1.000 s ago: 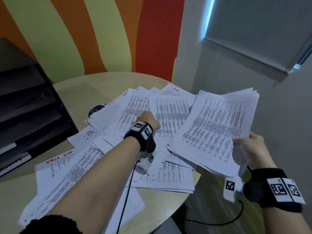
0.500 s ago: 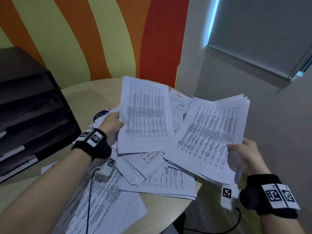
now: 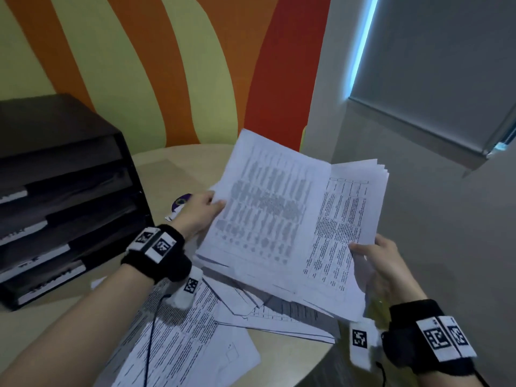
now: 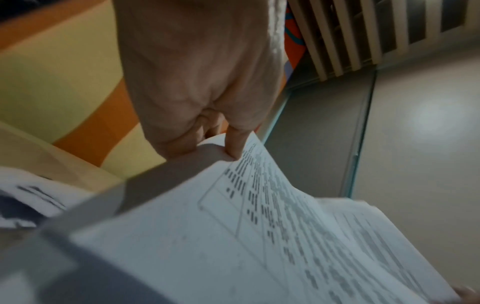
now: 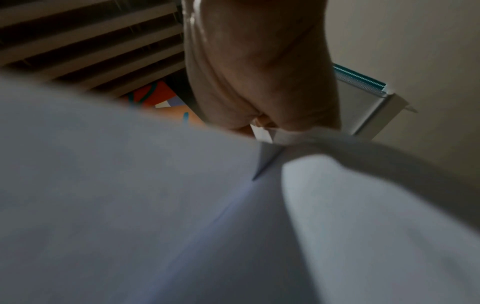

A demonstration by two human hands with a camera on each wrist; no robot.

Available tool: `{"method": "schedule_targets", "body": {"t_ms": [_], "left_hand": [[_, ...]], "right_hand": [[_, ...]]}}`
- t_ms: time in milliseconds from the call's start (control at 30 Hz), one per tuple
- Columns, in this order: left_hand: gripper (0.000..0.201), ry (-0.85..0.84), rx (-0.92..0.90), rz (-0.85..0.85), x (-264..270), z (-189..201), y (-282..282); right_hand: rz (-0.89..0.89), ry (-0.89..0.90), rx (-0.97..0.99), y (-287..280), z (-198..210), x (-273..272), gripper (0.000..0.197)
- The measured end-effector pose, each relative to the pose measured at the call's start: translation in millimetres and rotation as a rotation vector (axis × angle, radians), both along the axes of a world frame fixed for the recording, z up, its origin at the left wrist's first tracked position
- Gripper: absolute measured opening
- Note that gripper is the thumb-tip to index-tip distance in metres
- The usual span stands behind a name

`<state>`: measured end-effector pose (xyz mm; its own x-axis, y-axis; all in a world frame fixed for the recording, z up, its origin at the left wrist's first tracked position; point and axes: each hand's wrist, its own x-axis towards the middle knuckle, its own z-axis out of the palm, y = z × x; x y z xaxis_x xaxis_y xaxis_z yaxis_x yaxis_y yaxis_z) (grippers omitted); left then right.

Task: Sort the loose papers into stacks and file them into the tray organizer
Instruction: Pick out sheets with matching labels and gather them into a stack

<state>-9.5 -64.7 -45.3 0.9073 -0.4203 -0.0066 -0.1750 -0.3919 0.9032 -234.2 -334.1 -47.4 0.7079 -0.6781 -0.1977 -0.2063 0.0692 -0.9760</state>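
Note:
My left hand (image 3: 205, 210) pinches the left edge of a printed sheet (image 3: 265, 216) and holds it in the air over the table. That sheet lies partly across a stack of printed papers (image 3: 344, 227), which my right hand (image 3: 371, 261) grips at its lower right edge. In the left wrist view the thumb presses on the sheet (image 4: 233, 236) at its edge. The right wrist view shows blurred white paper (image 5: 182, 205) pinched under my fingers. Several loose papers (image 3: 181, 339) remain spread on the round table (image 3: 284, 367). The black tray organizer (image 3: 64, 202) stands at the left.
A purple disc (image 3: 181, 201) lies on the table behind my left hand. The table's front edge curves near my right wrist, with grey floor (image 3: 446, 233) beyond. A striped wall (image 3: 167, 65) stands behind the table.
My left hand picked a sheet off the table pile, lifted it and carried it right onto the stack in my right hand. The view has tilted up and left.

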Motion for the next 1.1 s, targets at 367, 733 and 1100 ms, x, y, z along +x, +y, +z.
{"method": "schedule_targets", "body": {"t_ms": [367, 733, 1100], "left_hand": [[0.033, 0.302, -0.385, 0.045, -54.7, -14.0, -66.2], [0.027, -0.165, -0.504, -0.067, -44.4, 66.4, -58.2], [0.04, 0.011, -0.149, -0.146, -8.9, 0.7, -43.4]], "right_hand": [[-0.003, -0.24, 0.092, 29.4, 26.7, 14.2, 0.048], [0.021, -0.506, -0.522, 39.7, 80.0, 32.6, 0.035], [0.008, -0.22, -0.313, 33.6, 33.7, 46.4, 0.02]]}}
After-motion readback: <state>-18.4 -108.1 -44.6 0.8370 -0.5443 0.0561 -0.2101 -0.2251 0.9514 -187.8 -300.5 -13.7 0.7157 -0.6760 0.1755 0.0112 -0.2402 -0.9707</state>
